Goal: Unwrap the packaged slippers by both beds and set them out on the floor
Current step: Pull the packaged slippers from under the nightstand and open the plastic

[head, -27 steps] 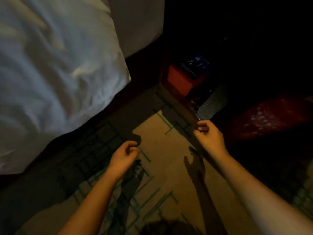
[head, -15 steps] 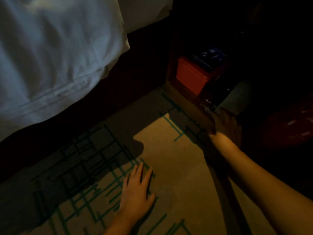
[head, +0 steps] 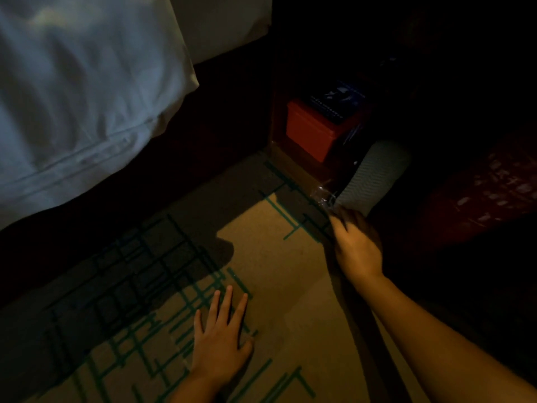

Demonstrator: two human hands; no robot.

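The packaged slippers [head: 374, 175] lie in the dark nightstand's bottom shelf, a grey ribbed sole showing through clear plastic wrap [head: 322, 196]. My right hand [head: 356, 248] is at the near end of the package, fingers closed on the crinkled wrap. My left hand [head: 222, 335] lies flat on the beige carpet with green lines, fingers spread, holding nothing.
A bed with white linen [head: 81, 97] fills the upper left, its dark base beside the carpet [head: 276, 286]. An orange box [head: 311, 129] with a dark booklet [head: 337, 100] on top sits in the nightstand. A red patterned object [head: 479, 193] is at right in shadow.
My left hand dropped from mid-air to rest flat on the carpet. My right hand reached into the nightstand and took hold of the slipper package, which now sticks out further.
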